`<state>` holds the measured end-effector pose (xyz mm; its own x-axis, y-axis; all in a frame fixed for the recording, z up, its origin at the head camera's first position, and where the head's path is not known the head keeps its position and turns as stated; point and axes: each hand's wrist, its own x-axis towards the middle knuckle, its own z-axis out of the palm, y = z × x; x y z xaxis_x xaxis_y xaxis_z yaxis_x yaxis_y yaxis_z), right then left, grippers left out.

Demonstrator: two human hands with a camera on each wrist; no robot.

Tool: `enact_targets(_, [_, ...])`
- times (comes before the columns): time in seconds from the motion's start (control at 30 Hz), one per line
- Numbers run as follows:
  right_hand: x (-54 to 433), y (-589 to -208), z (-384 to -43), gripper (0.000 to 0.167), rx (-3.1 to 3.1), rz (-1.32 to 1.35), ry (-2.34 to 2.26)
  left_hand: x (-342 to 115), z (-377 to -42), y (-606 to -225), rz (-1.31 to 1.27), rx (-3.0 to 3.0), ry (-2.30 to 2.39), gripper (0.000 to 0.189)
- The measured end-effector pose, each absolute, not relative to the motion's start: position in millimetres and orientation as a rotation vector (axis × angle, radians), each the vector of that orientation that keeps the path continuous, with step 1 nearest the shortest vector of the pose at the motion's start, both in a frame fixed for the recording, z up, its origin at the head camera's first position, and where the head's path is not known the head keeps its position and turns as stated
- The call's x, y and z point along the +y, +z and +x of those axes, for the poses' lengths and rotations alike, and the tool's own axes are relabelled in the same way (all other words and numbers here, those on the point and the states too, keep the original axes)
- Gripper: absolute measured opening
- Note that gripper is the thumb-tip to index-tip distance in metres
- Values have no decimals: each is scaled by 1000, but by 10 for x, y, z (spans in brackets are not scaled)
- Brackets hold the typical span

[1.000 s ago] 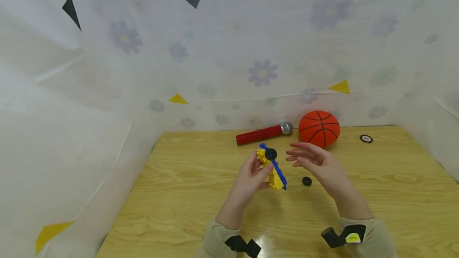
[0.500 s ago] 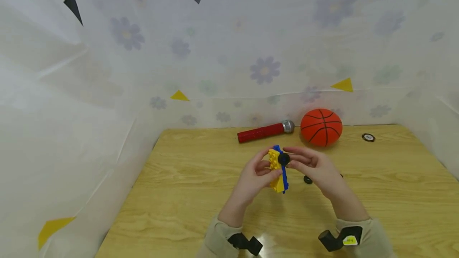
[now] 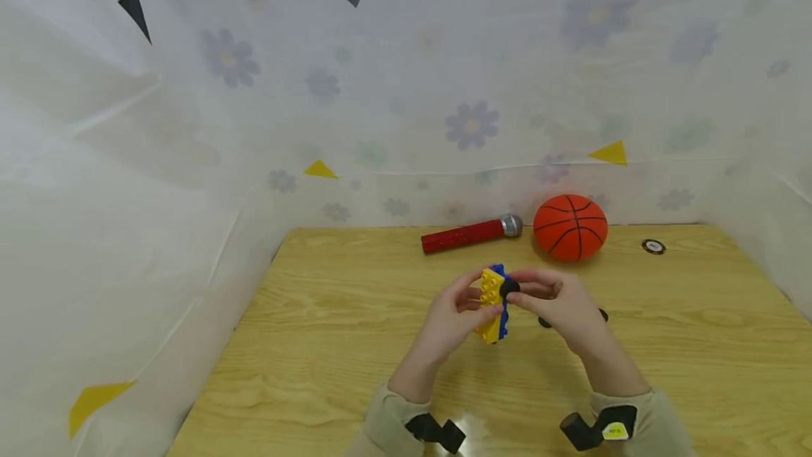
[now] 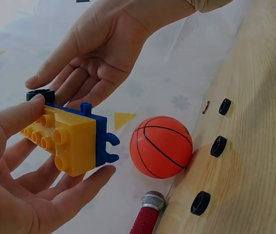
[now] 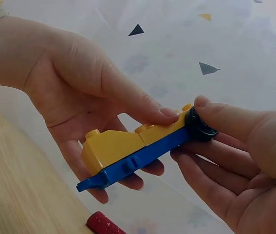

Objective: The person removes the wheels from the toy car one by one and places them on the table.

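My left hand (image 3: 444, 323) grips a toy car of building blocks (image 3: 491, 302) above the table, thumb on one side and fingers on the other. Its body is yellow studded bricks (image 5: 116, 146) on a blue base (image 5: 138, 163) with small axle pegs and a hooked end. At the other end of the base sits a black toy wheel (image 5: 200, 126). Thumb and fingers of my right hand (image 3: 564, 307) pinch this wheel against the car's side. A bare blue peg (image 4: 85, 108) shows farther along the same side.
Several loose black wheels (image 4: 218, 146) lie on the wooden table (image 3: 330, 316), partly hidden behind my right hand in the head view. Along the back are a red microphone (image 3: 466, 236), an orange toy basketball (image 3: 571, 228) and a black-and-white round chip (image 3: 653, 247).
My right hand has come left from beside the car and taken hold of the black wheel. My left hand has shifted slightly right and turned the car more upright in the head view.
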<state>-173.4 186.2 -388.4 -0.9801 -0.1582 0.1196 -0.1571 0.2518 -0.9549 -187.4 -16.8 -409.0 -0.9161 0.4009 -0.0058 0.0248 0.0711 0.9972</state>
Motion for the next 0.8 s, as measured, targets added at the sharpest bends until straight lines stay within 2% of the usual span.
enact_targets(0.27, [1852,-3907,-1740,26,2637,-302,-1830,-173,-1877,-4098,529,2084,1858,53])
enact_targets(0.67, [1895,-3939,-1718,10,2685,-679,-1659,-170,-1843,-4063,560,2050,1802,55])
enact_targets(0.8, [1900,-3937,-1733,12,2656,-769,-1606,-162,-1840,-4058,558,2046,1796,54])
